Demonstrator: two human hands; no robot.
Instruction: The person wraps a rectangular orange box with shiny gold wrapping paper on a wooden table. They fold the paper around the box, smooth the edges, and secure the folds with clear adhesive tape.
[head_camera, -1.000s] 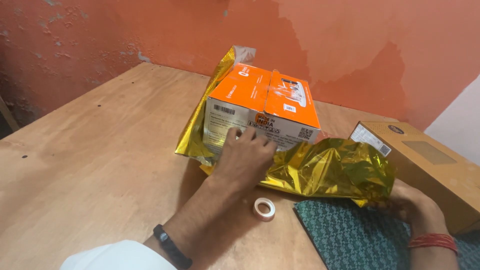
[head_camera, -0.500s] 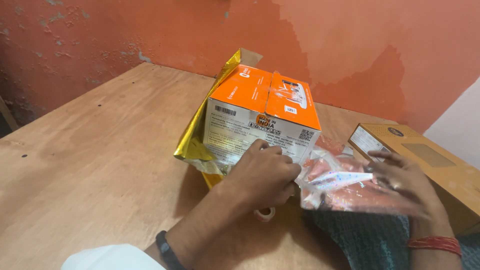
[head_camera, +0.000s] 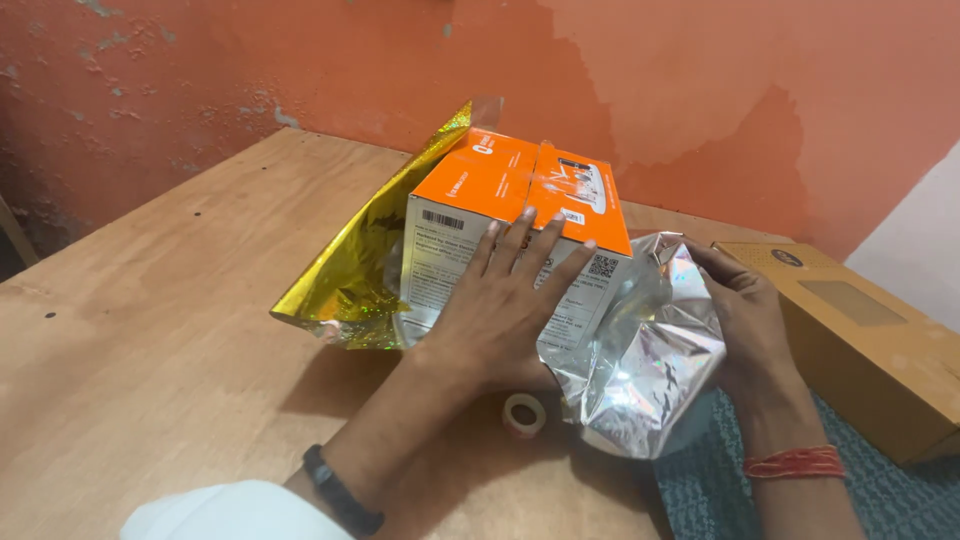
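Centrally on the bare plywood table (head_camera: 150, 330) stands the orange-topped rectangular cardboard box (head_camera: 520, 200) with white printed sides, set on a sheet of foil wrapping paper, gold on one face and silver on the other (head_camera: 365, 275). The left hand (head_camera: 505, 300) lies flat against the near white side of the box, fingers spread wide, gripping nothing. The right hand (head_camera: 745, 320) cups the right portion of the foil, silver face outward, and presses the crumpled sheet up toward the right end of the box.

Progress, judged from how things lie: the wrap is at an early stage. The orange top and near side are bare; the left flap stands loose and creased against the far left corner; no tape is seen on the foil.

A small roll of clear tape (head_camera: 524, 413) lies on the table just near the box, untouched. A brown cardboard box (head_camera: 870, 340) sits to the right, partly on a dark teal patterned cloth (head_camera: 900, 495). An orange plastered wall (head_camera: 700, 90) stands beyond.
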